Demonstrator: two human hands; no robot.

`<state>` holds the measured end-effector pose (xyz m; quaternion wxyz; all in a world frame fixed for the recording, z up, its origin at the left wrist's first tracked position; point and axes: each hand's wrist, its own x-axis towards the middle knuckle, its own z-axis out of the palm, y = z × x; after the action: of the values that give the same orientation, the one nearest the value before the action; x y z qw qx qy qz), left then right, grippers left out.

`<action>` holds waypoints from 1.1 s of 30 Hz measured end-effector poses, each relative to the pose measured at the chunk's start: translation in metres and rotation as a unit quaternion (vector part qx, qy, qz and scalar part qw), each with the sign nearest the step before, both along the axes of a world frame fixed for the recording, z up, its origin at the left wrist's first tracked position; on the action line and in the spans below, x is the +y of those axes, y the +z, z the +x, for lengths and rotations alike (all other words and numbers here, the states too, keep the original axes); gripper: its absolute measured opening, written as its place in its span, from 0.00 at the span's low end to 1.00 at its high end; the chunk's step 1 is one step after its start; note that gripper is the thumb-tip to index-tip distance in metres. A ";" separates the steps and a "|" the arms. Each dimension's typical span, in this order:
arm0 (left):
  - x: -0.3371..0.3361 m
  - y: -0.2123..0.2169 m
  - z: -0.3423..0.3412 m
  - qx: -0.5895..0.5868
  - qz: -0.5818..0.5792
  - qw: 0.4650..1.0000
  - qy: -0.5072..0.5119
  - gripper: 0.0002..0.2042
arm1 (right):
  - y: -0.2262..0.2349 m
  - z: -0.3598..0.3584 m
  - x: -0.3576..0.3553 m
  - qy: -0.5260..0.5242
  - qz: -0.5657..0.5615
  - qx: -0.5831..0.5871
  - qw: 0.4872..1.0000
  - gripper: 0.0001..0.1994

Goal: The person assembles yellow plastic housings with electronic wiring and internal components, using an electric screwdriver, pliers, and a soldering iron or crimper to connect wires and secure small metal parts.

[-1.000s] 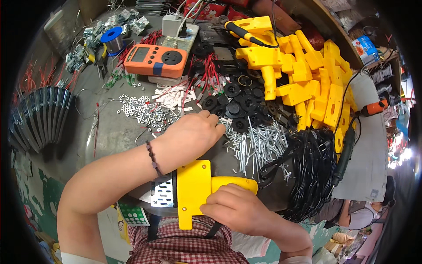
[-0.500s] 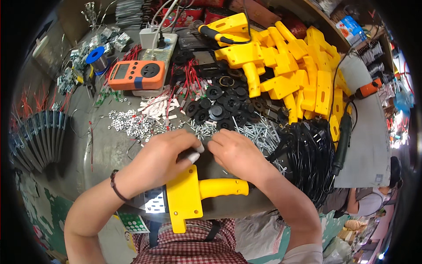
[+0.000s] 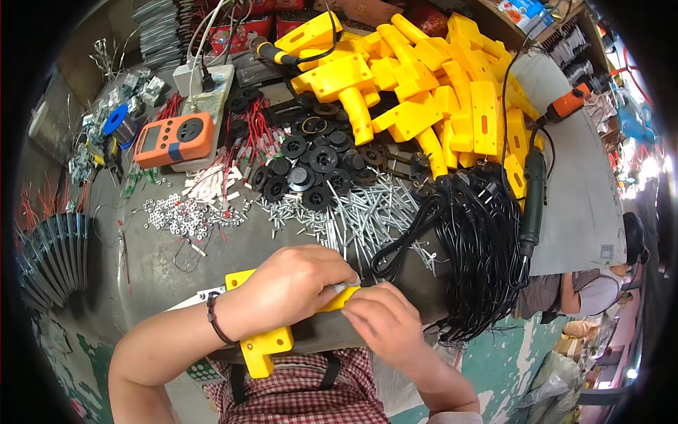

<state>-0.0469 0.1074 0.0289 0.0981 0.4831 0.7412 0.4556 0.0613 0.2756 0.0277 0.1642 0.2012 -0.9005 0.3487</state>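
Note:
A yellow pistol-shaped plastic housing (image 3: 271, 343) lies at the table's near edge, its handle (image 3: 332, 302) pointing right. My left hand (image 3: 296, 286) reaches across it, fingers curled and pinched over the handle's end. Pale covers show on its fingertips; whatever small thing sits between them is hidden. At the tip of that handle, my right hand (image 3: 387, 321) has its bent fingers and thumb closed around the end. Beyond both hands lie loose screws (image 3: 367, 212). A metal piece (image 3: 205, 295) sticks out of the housing's left side, partly under my left forearm.
Yellow housings (image 3: 424, 92) are heaped at the back right, beside black power cords (image 3: 480, 247) and a dark green electric screwdriver (image 3: 534, 198). Black round parts (image 3: 318, 162), white nuts (image 3: 180, 215) and an orange meter (image 3: 174, 140) lie farther back. Dark blades (image 3: 56, 254) fan out at left.
Both hands have come back from the screw pile to the housing's handle. The housing has shifted left, its handle tilting slightly upward to the right. The whole view has swung right.

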 end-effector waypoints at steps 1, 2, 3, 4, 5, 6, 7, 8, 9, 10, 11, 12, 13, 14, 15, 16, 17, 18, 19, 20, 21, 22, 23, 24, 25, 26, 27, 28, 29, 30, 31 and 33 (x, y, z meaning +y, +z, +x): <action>0.000 0.000 0.000 0.002 -0.002 1.000 -0.002 0.08 | -0.005 0.001 0.000 -0.002 -0.002 0.002 1.000 0.11; 0.001 0.002 0.000 0.012 -0.010 1.000 -0.010 0.08 | -0.008 0.005 0.000 -0.010 0.027 0.031 0.999 0.12; 0.002 0.005 0.000 0.023 -0.017 0.999 -0.018 0.09 | -0.012 0.008 0.001 -0.019 0.056 0.059 0.996 0.13; 0.001 0.006 0.001 0.026 -0.017 0.999 -0.023 0.09 | -0.018 0.012 0.003 -0.020 0.064 0.078 0.995 0.14; -0.001 0.006 0.003 0.030 -0.026 0.999 -0.018 0.10 | -0.019 0.012 0.002 -0.024 0.062 0.081 0.994 0.14; -0.003 0.007 0.005 0.034 -0.034 0.999 -0.013 0.10 | -0.019 0.012 0.000 -0.036 0.053 0.088 0.994 0.14; -0.004 0.008 0.008 0.038 -0.035 0.999 -0.016 0.10 | -0.019 0.012 0.000 -0.049 0.044 0.095 0.993 0.14; -0.006 0.011 0.012 0.036 -0.035 0.999 -0.013 0.12 | -0.018 0.015 0.001 -0.060 0.050 0.085 0.993 0.14; -0.008 0.012 0.015 0.035 -0.034 0.999 -0.010 0.14 | -0.016 0.015 0.001 -0.066 0.051 0.088 0.993 0.14; -0.010 0.008 0.017 0.056 -0.036 0.998 -0.018 0.18 | -0.015 0.015 0.001 -0.070 0.027 0.069 0.995 0.14; -0.010 0.010 0.020 0.059 -0.037 0.997 -0.023 0.18 | -0.014 0.014 0.002 -0.074 0.003 0.049 0.996 0.13; -0.010 0.014 0.023 0.049 -0.091 0.995 -0.002 0.18 | -0.014 0.012 0.006 -0.079 0.002 0.051 0.996 0.13; -0.009 0.016 0.024 0.040 -0.146 0.988 0.019 0.18 | -0.015 0.007 0.014 -0.097 -0.006 0.033 0.995 0.12; -0.007 0.017 0.022 0.042 -0.157 0.986 0.020 0.18 | -0.014 -0.001 0.022 -0.112 -0.015 0.015 0.994 0.11; -0.003 0.019 0.020 0.044 -0.160 0.986 0.021 0.18 | -0.007 -0.012 0.028 -0.124 0.016 0.006 0.992 0.09; 0.000 0.022 0.019 0.044 -0.196 0.980 0.014 0.17 | -0.009 -0.025 0.037 -0.121 0.030 0.014 0.992 0.09; 0.002 0.025 0.018 0.044 -0.231 0.972 0.005 0.15 | -0.012 -0.037 0.043 -0.121 0.045 0.023 0.991 0.08; 0.002 0.022 0.013 0.048 -0.231 0.972 0.002 0.15 | -0.011 -0.047 0.047 -0.124 0.043 0.026 0.991 0.08; 0.002 0.014 0.005 0.076 -0.243 0.967 0.013 0.15 | -0.010 -0.056 0.049 -0.125 0.066 0.031 0.989 0.07; 0.003 0.006 -0.005 0.102 -0.253 0.962 0.021 0.15 | -0.010 -0.064 0.051 -0.127 0.091 0.034 0.987 0.06; 0.005 0.001 -0.014 0.105 -0.253 0.961 0.022 0.15 | -0.009 -0.070 0.050 -0.127 0.089 0.037 0.987 0.06; 0.008 -0.003 -0.027 0.203 -0.204 0.957 0.034 0.14 | -0.008 -0.075 0.049 -0.107 0.142 0.035 0.983 0.06; 0.011 -0.006 -0.036 0.296 -0.154 0.941 0.045 0.13 | -0.009 -0.079 0.048 -0.086 0.194 0.032 0.977 0.07; 0.016 -0.008 -0.043 0.299 -0.154 0.941 0.045 0.13 | -0.015 -0.086 0.048 -0.081 0.214 0.046 0.972 0.07; 0.023 -0.009 -0.048 0.349 -0.150 0.925 0.010 0.13 | -0.018 -0.088 0.050 -0.082 0.213 0.048 0.972 0.07; 0.028 -0.007 -0.053 0.397 -0.146 0.906 -0.023 0.12 | -0.022 -0.092 0.052 -0.081 0.194 0.045 0.977 0.07; 0.030 -0.005 -0.056 0.399 -0.147 0.905 -0.023 0.12 | -0.026 -0.095 0.054 -0.080 0.174 0.042 0.981 0.07; 0.032 -0.003 -0.059 0.415 -0.146 0.897 -0.045 0.11 | -0.032 -0.098 0.057 -0.083 0.141 0.048 0.985 0.05; 0.033 -0.002 -0.061 0.429 -0.146 0.889 -0.070 0.10 | -0.032 -0.098 0.057 -0.084 0.139 0.047 0.986 0.05; 0.032 -0.002 -0.062 0.397 -0.144 0.904 -0.065 0.09 | -0.031 -0.100 0.058 -0.095 0.039 0.023 0.994 0.06; 0.029 -0.003 -0.060 0.397 -0.147 0.904 -0.066 0.09 | -0.031 -0.101 0.059 -0.105 -0.062 -0.001 0.993 0.07; 0.028 -0.005 -0.055 0.219 -0.066 0.972 0.054 0.11 | -0.032 -0.102 0.065 -0.122 -0.117 -0.030 0.985 0.10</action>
<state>-0.1018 0.1353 0.0244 -0.0602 0.5231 0.7979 0.2934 -0.0404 0.3406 -0.0038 0.2014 0.0584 -0.8756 0.4351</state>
